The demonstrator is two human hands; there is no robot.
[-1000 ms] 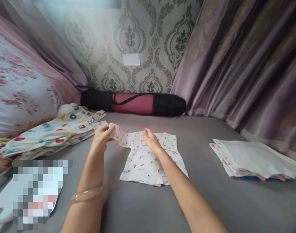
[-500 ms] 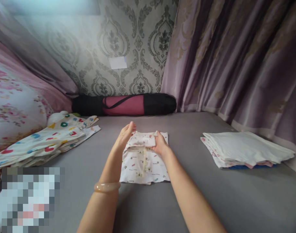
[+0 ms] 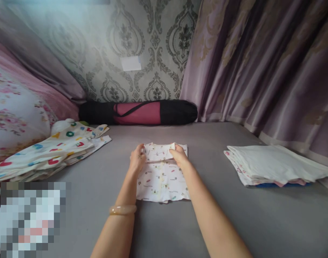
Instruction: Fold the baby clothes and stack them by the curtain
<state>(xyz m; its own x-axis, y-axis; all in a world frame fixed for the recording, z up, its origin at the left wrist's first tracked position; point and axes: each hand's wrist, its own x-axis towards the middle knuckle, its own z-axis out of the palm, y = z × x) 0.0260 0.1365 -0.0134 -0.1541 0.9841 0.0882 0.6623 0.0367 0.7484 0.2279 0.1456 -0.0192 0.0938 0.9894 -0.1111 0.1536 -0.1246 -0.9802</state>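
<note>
A small white baby shirt with tiny coloured prints lies flat on the grey bed sheet, its sleeves folded in across the top. My left hand grips the shirt's upper left edge. My right hand grips the upper right edge. Both hands hold the folded top part just above the rest of the shirt. A pale bangle sits on my left wrist.
A pile of unfolded printed garments lies at the left beside floral pillows. A stack of folded white clothes sits at the right. A black and pink rolled bag lies against the wall. Purple curtains hang at the right.
The left sleeve was folded in over the shirt. My left hand then moved from flat beside the shirt onto its upper left edge, and both hands now pinch the top.
</note>
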